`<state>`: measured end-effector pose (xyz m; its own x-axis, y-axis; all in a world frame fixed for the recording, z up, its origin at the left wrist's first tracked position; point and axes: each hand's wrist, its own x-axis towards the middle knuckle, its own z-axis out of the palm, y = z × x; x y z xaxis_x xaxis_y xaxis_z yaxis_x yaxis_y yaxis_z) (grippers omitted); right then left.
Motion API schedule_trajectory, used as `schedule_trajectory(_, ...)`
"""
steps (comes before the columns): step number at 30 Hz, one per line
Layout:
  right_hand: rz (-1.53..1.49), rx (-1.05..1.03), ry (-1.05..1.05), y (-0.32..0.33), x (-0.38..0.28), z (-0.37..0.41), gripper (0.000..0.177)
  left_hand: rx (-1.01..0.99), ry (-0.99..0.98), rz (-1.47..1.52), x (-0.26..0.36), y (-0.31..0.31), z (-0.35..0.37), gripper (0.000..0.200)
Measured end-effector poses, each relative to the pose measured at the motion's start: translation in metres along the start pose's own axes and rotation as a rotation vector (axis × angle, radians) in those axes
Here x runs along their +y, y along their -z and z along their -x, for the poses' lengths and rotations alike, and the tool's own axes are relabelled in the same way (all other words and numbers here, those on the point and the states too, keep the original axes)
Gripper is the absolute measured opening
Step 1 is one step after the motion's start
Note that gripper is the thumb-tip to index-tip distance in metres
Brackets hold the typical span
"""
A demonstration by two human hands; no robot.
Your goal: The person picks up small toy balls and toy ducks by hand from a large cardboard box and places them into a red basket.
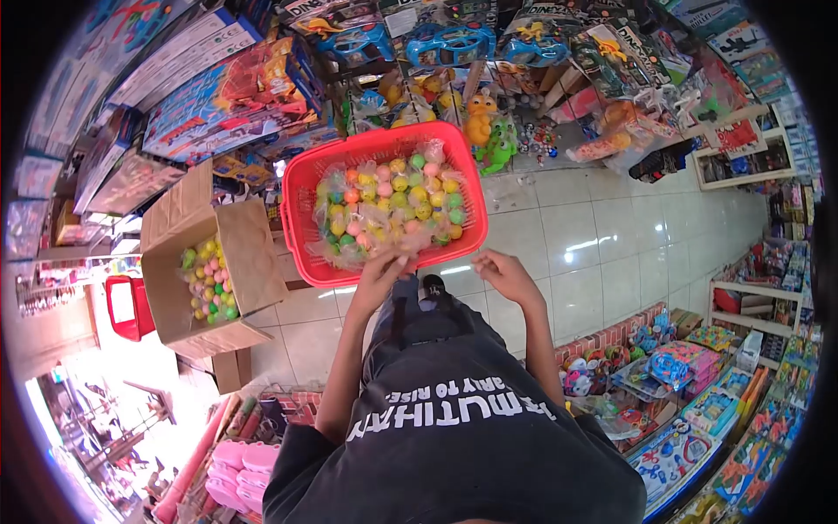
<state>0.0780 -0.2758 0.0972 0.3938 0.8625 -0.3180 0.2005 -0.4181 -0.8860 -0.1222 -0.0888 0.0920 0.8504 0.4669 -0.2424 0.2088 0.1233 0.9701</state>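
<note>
A red plastic basket holds clear plastic bags of small colourful balls. Over the basket's near rim, my left hand has its fingers closed on the clear plastic at the near edge of the bags. My right hand is just outside the basket's near right corner, its fingers curled and drawn together; anything between them is too small to tell. To the left, an open cardboard box holds more of these balls.
Toy boxes are stacked at the upper left. Packaged toys line the far side, with orange and green toy figures beyond the basket. Shelves stand at right, pink packs at lower left, a red container farther left.
</note>
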Motion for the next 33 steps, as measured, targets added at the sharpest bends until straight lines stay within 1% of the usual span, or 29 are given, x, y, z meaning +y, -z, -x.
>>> schedule_trajectory(1,0.036,-0.071,-0.056,-0.004,0.031,0.004,0.019,-0.015,0.085,0.210,-0.003,-0.001,0.014,0.027)
schedule_trajectory(2,0.072,-0.141,-0.109,-0.010,0.060,0.005,0.019,-0.002,0.081,0.209,-0.007,-0.004,0.025,0.027)
schedule_trajectory(3,0.076,-0.152,-0.099,-0.016,0.084,0.004,0.019,-0.023,0.118,0.226,-0.015,-0.006,0.034,0.028)
schedule_trajectory(5,0.213,-0.392,-0.198,-0.035,0.127,-0.002,0.023,-0.037,0.190,0.242,-0.042,-0.010,0.049,0.029)
schedule_trajectory(6,0.220,-0.405,-0.183,-0.049,0.146,-0.007,0.023,-0.018,0.182,0.241,-0.065,-0.013,0.054,0.029)
schedule_trajectory(8,0.287,-0.614,-0.334,-0.078,0.176,-0.018,0.028,0.086,0.224,0.131,-0.122,-0.018,0.064,0.026)
schedule_trajectory(9,0.302,-0.623,-0.319,-0.091,0.182,-0.024,0.028,0.105,0.214,0.134,-0.149,-0.017,0.072,0.026)
schedule_trajectory(11,0.316,-0.732,-0.320,-0.120,0.187,-0.030,0.030,0.197,0.232,-0.192,-0.200,-0.014,0.096,0.026)
schedule_trajectory(12,0.329,-0.736,-0.312,-0.132,0.186,-0.033,0.030,0.188,0.336,-0.213,-0.221,-0.009,0.108,0.026)
schedule_trajectory(13,0.317,-0.726,-0.384,-0.145,0.183,-0.036,0.030,0.177,0.441,-0.234,-0.243,-0.002,0.121,0.027)
schedule_trajectory(14,0.303,-0.714,-0.455,-0.157,0.183,-0.039,0.030,0.227,0.458,-0.219,-0.271,0.005,0.137,0.027)
schedule_trajectory(15,0.289,-0.663,-0.462,-0.169,0.189,-0.040,0.027,0.276,0.473,-0.204,-0.297,0.010,0.151,0.026)
schedule_trajectory(16,0.300,-0.664,-0.451,-0.177,0.189,-0.041,0.027,0.287,0.464,-0.201,-0.317,0.013,0.166,0.026)
schedule_trajectory(17,0.289,-0.619,-0.447,-0.187,0.186,-0.042,0.024,0.338,0.527,-0.130,-0.334,0.017,0.181,0.025)
schedule_trajectory(18,0.277,-0.575,-0.441,-0.197,0.181,-0.043,0.022,0.389,0.588,-0.059,-0.342,0.023,0.190,0.025)
schedule_trajectory(19,0.254,-0.577,-0.425,-0.205,0.178,-0.045,0.021,0.402,0.580,-0.059,-0.332,0.030,0.196,0.025)
schedule_trajectory(20,0.259,-0.581,-0.413,-0.212,0.175,-0.045,0.021,0.438,0.659,0.063,-0.322,0.033,0.205,0.024)
schedule_trajectory(21,0.222,-0.542,-0.415,-0.220,0.174,-0.044,0.021,0.471,0.738,0.188,-0.315,0.038,0.215,0.025)
schedule_trajectory(22,0.185,-0.501,-0.414,-0.228,0.175,-0.046,0.020,0.483,0.730,0.189,-0.318,0.048,0.223,0.025)
schedule_trajectory(23,0.214,-0.498,-0.446,-0.239,0.175,-0.047,0.021,0.452,0.632,0.118,-0.321,0.057,0.231,0.024)
schedule_trajectory(24,0.224,-0.507,-0.431,-0.250,0.177,-0.045,0.021,0.424,0.537,0.049,-0.326,0.066,0.241,0.024)
schedule_trajectory(25,0.255,-0.530,-0.461,-0.261,0.176,-0.045,0.023,0.452,0.555,-0.018,-0.326,0.075,0.249,0.024)
schedule_trajectory(26,0.287,-0.556,-0.492,-0.277,0.174,-0.047,0.025,0.477,0.549,-0.012,-0.326,0.086,0.258,0.024)
schedule_trajectory(27,0.302,-0.574,-0.476,-0.293,0.164,-0.045,0.025,0.491,0.578,0.028,-0.319,0.096,0.269,0.026)
schedule_trajectory(29,0.357,-0.590,-0.487,-0.325,0.140,-0.041,0.028,0.529,0.603,0.082,-0.325,0.119,0.291,0.027)
schedule_trajectory(30,0.374,-0.606,-0.474,-0.341,0.136,-0.042,0.028,0.542,0.576,-0.001,-0.332,0.132,0.302,0.029)
schedule_trajectory(31,0.365,-0.658,-0.354,-0.357,0.132,-0.044,0.029,0.553,0.549,-0.085,-0.339,0.142,0.310,0.031)
schedule_trajectory(32,0.353,-0.709,-0.235,-0.371,0.128,-0.048,0.030,0.574,0.548,-0.075,-0.346,0.151,0.317,0.031)
schedule_trajectory(33,0.410,-0.749,-0.199,-0.377,0.101,-0.047,0.032,0.608,0.500,-0.097,-0.339,0.159,0.323,0.031)
